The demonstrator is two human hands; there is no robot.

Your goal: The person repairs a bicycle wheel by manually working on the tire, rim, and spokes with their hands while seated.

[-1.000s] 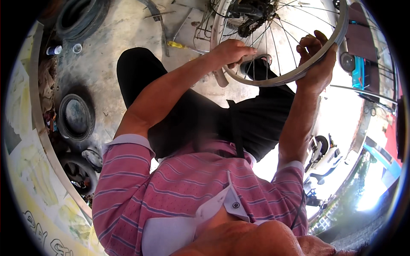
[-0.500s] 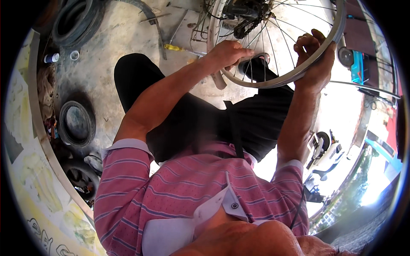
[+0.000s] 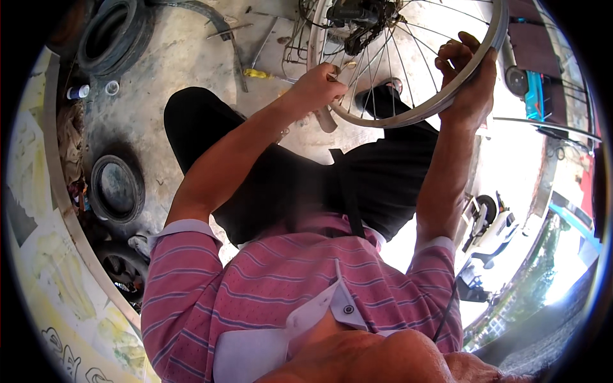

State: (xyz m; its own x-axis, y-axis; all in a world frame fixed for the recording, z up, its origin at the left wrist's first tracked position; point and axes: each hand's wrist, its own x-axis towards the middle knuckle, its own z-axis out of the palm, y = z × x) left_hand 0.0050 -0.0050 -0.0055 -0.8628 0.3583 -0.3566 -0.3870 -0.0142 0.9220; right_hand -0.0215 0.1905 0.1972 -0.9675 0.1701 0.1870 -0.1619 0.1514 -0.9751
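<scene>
A bare bicycle wheel (image 3: 415,115) with a silver rim and thin spokes is held up over my black-trousered lap. Its hub with dark sprockets and chain (image 3: 357,19) sits at the top of the view. My left hand (image 3: 316,86) is closed with pinched fingers on the spokes just inside the rim's near-left part; I cannot make out whether a small tool is in it. A pale flat strip (image 3: 325,121) hangs from the rim just below this hand. My right hand (image 3: 463,70) grips the rim on its right side, fingers curled over it.
Old tyres lie on the concrete floor at the left (image 3: 118,188) and upper left (image 3: 108,32), another by a painted wall edge (image 3: 121,268). A yellow-handled tool (image 3: 258,73) and metal rods lie beyond my knee. A white scooter (image 3: 488,223) stands at the right.
Wheel and both hands have risen slightly in the view, and the tyres at the left have slid down. Both grips on the wheel stay the same.
</scene>
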